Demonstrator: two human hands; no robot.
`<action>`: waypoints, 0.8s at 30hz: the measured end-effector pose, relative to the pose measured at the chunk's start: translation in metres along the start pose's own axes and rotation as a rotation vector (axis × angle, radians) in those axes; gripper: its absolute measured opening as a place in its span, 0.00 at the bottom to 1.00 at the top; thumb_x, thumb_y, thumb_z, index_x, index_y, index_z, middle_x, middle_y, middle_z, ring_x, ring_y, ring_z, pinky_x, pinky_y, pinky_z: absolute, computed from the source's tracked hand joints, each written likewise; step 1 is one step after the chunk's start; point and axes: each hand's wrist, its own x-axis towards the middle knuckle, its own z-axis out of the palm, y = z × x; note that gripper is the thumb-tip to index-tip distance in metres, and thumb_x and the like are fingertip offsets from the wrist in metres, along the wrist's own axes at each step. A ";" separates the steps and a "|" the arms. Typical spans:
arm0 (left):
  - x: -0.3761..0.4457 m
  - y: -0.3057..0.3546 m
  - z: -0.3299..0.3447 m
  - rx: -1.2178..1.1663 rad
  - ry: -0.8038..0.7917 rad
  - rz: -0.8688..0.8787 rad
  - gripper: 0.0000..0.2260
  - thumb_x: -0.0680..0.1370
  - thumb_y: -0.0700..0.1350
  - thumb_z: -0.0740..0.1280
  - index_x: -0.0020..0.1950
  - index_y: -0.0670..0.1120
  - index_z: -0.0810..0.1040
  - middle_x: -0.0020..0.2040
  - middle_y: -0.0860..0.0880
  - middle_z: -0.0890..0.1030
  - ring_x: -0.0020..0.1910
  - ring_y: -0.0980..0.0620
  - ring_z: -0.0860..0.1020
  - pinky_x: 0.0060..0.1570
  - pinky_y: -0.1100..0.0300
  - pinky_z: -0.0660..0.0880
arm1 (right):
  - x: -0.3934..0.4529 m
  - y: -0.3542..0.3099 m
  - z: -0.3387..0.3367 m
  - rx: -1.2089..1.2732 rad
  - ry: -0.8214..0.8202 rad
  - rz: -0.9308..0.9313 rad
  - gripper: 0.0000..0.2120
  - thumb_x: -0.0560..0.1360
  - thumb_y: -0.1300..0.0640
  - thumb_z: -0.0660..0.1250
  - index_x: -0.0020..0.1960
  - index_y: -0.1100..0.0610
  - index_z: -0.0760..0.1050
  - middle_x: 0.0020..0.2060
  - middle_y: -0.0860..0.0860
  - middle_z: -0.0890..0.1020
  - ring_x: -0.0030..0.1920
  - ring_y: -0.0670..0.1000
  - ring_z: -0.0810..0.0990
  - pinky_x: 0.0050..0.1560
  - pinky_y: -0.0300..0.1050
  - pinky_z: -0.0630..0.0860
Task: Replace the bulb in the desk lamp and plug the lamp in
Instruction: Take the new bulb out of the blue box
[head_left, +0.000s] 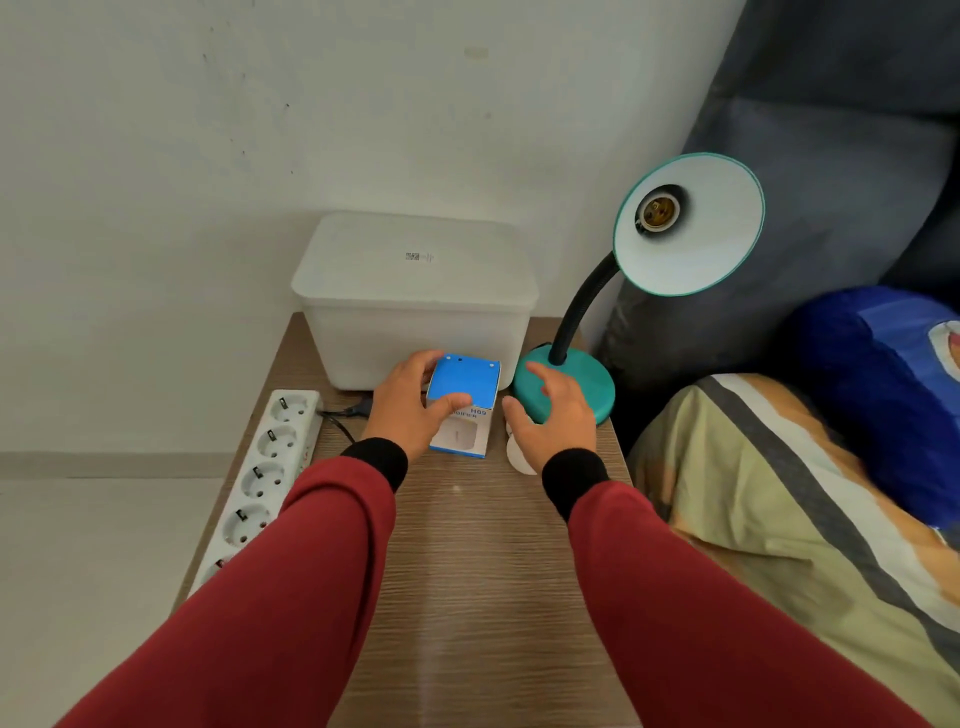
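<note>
A teal desk lamp (571, 387) stands at the back right of the wooden table (467, 571). Its shade (696, 244) faces me and the socket (657, 210) inside is empty. My left hand (410, 410) grips a blue and white box (462, 402) in front of the lamp's base, thumb on its top. My right hand (553, 421) hovers with fingers spread just right of the box, over a white bulb (519, 452) that lies on the table, mostly hidden under the hand. The lamp's black plug (358, 410) lies left of the box.
A white power strip (260, 473) with several empty sockets runs along the table's left edge. A white lidded bin (415, 296) stands at the back against the wall. A bed with striped bedding (779, 519) and a blue pillow (872, 395) borders the right side.
</note>
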 end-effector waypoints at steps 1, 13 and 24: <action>-0.001 0.001 0.001 -0.029 0.017 -0.011 0.25 0.72 0.45 0.72 0.67 0.44 0.70 0.65 0.46 0.75 0.64 0.50 0.74 0.59 0.62 0.71 | 0.005 -0.005 -0.003 -0.022 -0.032 -0.035 0.24 0.73 0.55 0.69 0.68 0.55 0.70 0.65 0.53 0.73 0.66 0.52 0.72 0.67 0.44 0.67; -0.004 -0.002 0.002 -0.270 -0.004 -0.169 0.24 0.73 0.43 0.72 0.67 0.43 0.70 0.67 0.47 0.75 0.66 0.52 0.74 0.66 0.57 0.71 | 0.022 -0.018 -0.006 -0.155 -0.319 -0.067 0.26 0.75 0.53 0.67 0.71 0.53 0.66 0.70 0.50 0.71 0.69 0.49 0.70 0.69 0.43 0.64; -0.009 0.003 0.005 -0.364 0.058 -0.135 0.22 0.73 0.37 0.72 0.66 0.43 0.72 0.64 0.49 0.77 0.62 0.55 0.74 0.62 0.61 0.71 | 0.021 -0.018 -0.004 0.104 -0.399 0.063 0.38 0.68 0.58 0.75 0.73 0.55 0.62 0.70 0.53 0.71 0.68 0.52 0.71 0.68 0.44 0.67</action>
